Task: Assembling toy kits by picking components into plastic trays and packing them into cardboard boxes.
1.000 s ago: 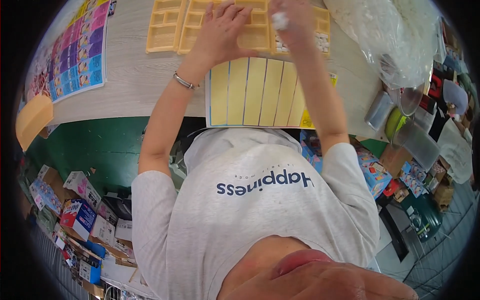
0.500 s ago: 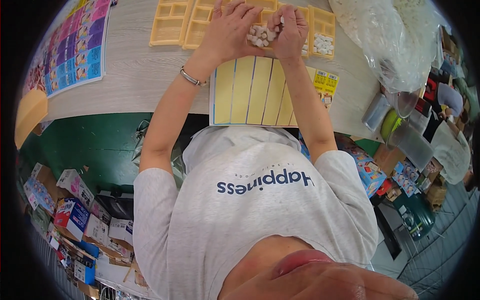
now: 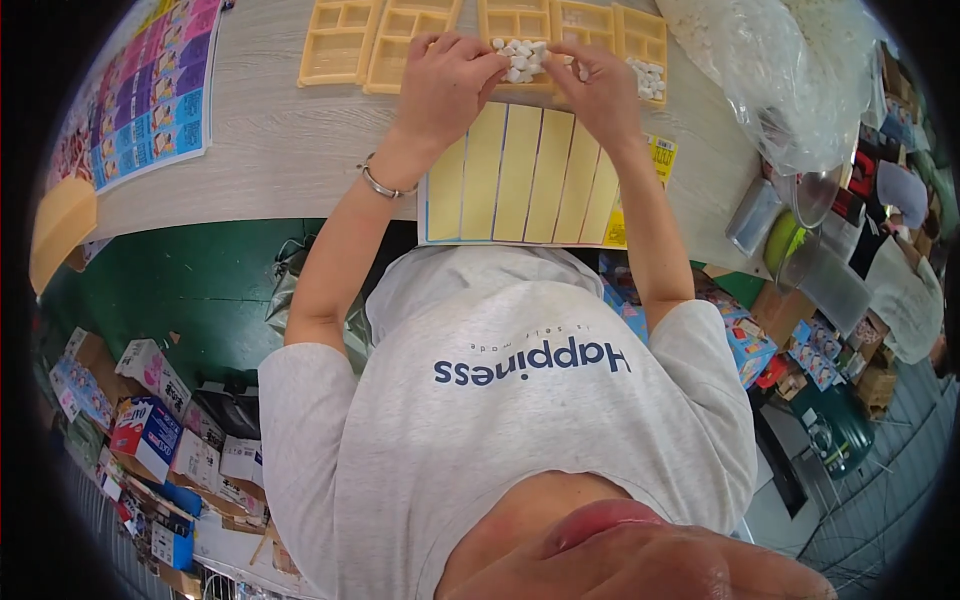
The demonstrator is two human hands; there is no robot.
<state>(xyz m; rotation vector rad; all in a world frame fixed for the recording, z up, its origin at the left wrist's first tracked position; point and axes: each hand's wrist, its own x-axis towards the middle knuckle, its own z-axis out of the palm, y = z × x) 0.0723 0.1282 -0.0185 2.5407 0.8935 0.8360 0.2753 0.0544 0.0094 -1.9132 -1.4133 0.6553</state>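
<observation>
Small white chunky pieces [image 3: 520,60] are heaped in the near compartment of a pale yellow divided tray [image 3: 515,22]. My left hand [image 3: 445,85] is at that compartment's left side, fingers bent together and tips against the heap. From the right, my right hand [image 3: 600,92] reaches over the neighbouring tray [image 3: 585,22], its thumb and fingers closed at the heap's edge. What either hand pinches is too small to make out. More white pieces [image 3: 648,80] lie in the rightmost tray [image 3: 640,38]; a few show under my right fingers.
Two trays with bare compartments [image 3: 335,55] stand at the left. A yellow striped sheet [image 3: 515,180] lies at the table's near edge. Colourful printed sheets [image 3: 150,95] are far left. A clear plastic bag [image 3: 800,90] and clear containers [image 3: 755,215] are at the right.
My left hand has drawn back and its spread fingers have bent together. My right hand has lowered and turned from a raised fist to the heap's edge. The white heap is now more exposed.
</observation>
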